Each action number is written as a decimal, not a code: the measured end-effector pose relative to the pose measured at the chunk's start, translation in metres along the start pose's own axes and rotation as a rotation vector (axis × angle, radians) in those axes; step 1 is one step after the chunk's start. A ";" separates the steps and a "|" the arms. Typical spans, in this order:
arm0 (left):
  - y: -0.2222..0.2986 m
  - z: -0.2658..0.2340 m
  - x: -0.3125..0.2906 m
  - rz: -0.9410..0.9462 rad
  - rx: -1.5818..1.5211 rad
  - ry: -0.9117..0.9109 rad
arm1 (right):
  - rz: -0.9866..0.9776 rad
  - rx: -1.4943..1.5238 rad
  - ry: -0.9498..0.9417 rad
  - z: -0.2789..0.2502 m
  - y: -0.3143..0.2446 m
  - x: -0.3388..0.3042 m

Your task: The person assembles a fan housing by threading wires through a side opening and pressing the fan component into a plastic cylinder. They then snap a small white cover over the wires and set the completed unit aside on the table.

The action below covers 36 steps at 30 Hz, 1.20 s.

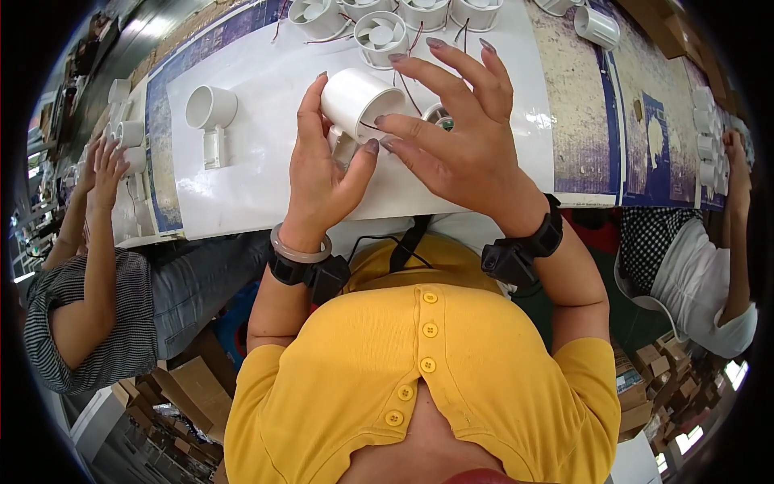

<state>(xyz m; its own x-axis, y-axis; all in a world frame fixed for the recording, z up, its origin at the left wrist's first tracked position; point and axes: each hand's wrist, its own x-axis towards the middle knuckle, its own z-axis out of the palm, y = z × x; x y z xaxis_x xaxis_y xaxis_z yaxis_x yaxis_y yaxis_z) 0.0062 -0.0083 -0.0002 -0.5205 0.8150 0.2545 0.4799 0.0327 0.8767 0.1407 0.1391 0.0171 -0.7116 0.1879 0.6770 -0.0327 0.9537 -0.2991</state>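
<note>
My left hand (326, 173) is wrapped round a white plastic cylinder housing (355, 93), tilted with its open end toward the right. A white bracket (342, 145) on its underside shows between my left fingers. At the housing's mouth, the thumb and index finger of my right hand (463, 133) come together on a thin dark wire (369, 127). My other right fingers are raised and spread. Partly hidden behind the right hand is a small round part with a green board (439, 118), lying on the white sheet.
Several white fan units (380, 37) with thin wires stand at the far edge of the white sheet (266, 177). Another white housing with a bracket (211, 109) is at left. A white cylinder (597, 29) lies far right. Co-workers' hands (105, 169) handle white parts at both sides.
</note>
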 end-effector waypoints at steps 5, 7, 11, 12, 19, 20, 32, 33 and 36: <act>0.001 -0.004 -0.001 -0.011 -0.065 -0.001 | 0.097 0.022 -0.135 -0.001 -0.017 0.010; 0.001 -0.004 -0.001 -0.028 -0.080 0.000 | 0.101 -0.003 -0.160 0.001 -0.017 0.010; 0.000 -0.004 -0.002 -0.040 -0.052 -0.007 | -0.008 -0.170 -0.164 0.010 -0.014 0.005; -0.001 -0.005 -0.001 -0.036 -0.065 -0.006 | 0.002 -0.152 -0.133 0.008 -0.014 0.004; 0.002 -0.006 0.001 -0.067 -0.205 -0.006 | -0.012 -0.110 0.030 0.003 -0.003 -0.007; 0.002 -0.006 0.001 -0.067 -0.209 -0.010 | -0.008 -0.102 0.042 0.004 -0.001 -0.006; 0.003 -0.006 0.001 0.009 -0.109 0.013 | 0.097 0.069 -0.092 -0.004 0.004 0.006; 0.003 -0.006 0.001 0.018 -0.079 0.016 | 0.102 0.082 -0.114 -0.005 0.004 0.007; 0.005 -0.005 0.000 0.035 -0.042 0.005 | 0.096 0.079 -0.144 -0.005 0.004 0.007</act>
<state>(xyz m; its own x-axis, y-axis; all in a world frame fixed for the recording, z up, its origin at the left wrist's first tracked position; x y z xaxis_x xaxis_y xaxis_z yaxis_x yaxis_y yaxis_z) 0.0047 -0.0109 0.0061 -0.5072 0.8124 0.2876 0.4679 -0.0207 0.8835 0.1389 0.1452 0.0240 -0.8067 0.2359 0.5418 -0.0111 0.9106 -0.4130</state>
